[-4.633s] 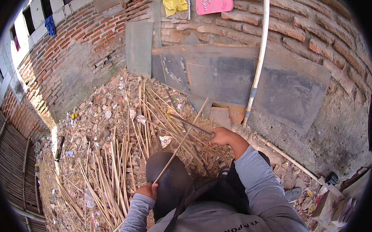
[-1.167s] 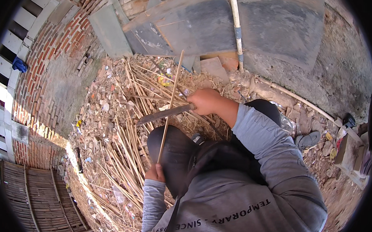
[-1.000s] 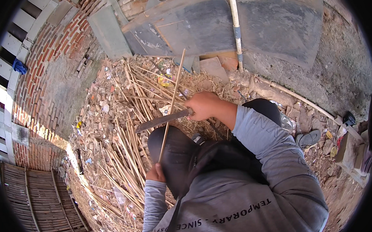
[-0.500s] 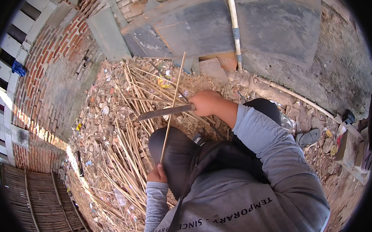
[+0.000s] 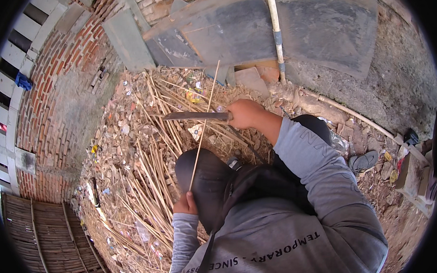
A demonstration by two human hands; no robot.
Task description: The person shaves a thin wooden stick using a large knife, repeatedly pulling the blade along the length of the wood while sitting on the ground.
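A person crouched at mid-frame grips the lower end of a thin bamboo stick [image 5: 203,123] in the closed left hand [image 5: 185,203], holding it upright over a dark-clad knee [image 5: 204,177]. The right hand [image 5: 245,113], fist shut on the handle, lays a long knife [image 5: 196,116] flat across the stick at centre frame. Cut bamboo strips [image 5: 146,182] litter the ground to the left. A clean shave likely calls for a shallow blade angle, stroking away from the body.

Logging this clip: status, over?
Left hand shut on thin stick, held upright. Right hand shut on knife, blade across stick. Nothing in between.
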